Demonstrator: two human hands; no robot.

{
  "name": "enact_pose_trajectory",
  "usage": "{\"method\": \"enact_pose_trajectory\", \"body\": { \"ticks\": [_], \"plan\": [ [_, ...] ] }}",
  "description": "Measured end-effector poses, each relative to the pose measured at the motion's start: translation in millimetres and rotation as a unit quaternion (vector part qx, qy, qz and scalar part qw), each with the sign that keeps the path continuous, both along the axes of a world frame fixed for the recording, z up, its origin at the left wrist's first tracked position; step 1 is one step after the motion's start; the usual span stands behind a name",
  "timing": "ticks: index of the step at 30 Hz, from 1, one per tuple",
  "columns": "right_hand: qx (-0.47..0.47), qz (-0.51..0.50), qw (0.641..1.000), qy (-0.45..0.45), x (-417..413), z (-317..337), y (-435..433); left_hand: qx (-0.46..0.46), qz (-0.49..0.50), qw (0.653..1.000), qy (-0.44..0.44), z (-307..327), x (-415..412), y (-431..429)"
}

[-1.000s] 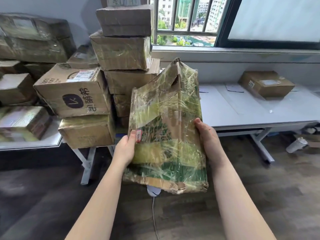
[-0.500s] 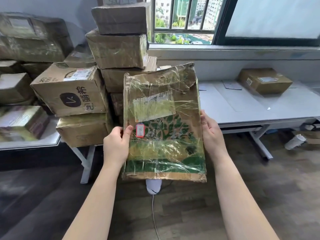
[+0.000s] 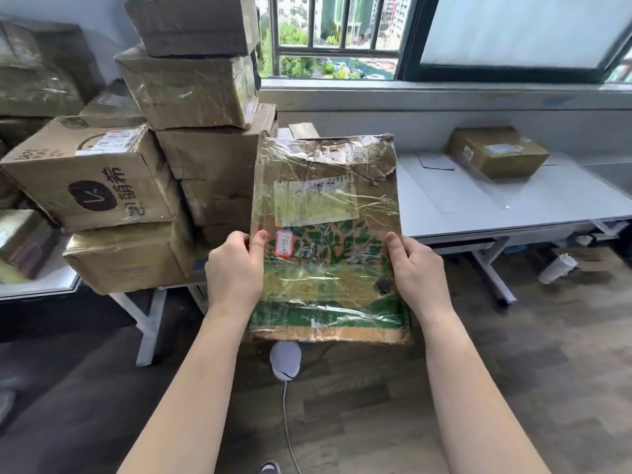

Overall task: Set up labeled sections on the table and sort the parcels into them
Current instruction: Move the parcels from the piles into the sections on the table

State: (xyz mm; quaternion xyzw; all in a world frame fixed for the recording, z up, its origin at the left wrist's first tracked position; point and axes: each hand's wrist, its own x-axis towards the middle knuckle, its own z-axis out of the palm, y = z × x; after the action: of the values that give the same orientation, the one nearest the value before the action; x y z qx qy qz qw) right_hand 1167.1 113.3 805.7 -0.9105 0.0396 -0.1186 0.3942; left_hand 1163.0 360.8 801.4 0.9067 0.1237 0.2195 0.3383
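Parcel (image 3: 328,241), flat, film-wrapped, leaf-printed, held upright, centre. Left hand (image 3: 234,268) fingers clamped on its 9 o'clock edge, right hand (image 3: 415,268) fingers on 3 o'clock edge. Stacked boxes (image 3: 191,83) 10 o'clock; lone box (image 3: 496,152) on desk (image 3: 513,206) 2 o'clock.

On the dark wood floor (image 3: 547,388) in front of me lies a round white device (image 3: 285,359), its cable (image 3: 290,429) trailing toward me — off right, a white cup (image 3: 557,267) tipped over. Barred window (image 3: 328,25) ahead.

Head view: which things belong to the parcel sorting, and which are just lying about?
Job: wrapped parcel, gripped by left hand and right hand; stacked parcels; white table; lone parcel on it.
Lying about: white corded device and toppled cup on the floor.
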Motion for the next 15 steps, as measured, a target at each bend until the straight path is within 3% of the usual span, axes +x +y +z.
{"method": "enact_pose_trajectory", "body": {
  "ticks": [15],
  "plan": [
    [-0.057,-0.099,0.991,0.063,94,-4,-48,0.081,-0.118,0.990,-0.008,0,118,-59]
  ]
}}
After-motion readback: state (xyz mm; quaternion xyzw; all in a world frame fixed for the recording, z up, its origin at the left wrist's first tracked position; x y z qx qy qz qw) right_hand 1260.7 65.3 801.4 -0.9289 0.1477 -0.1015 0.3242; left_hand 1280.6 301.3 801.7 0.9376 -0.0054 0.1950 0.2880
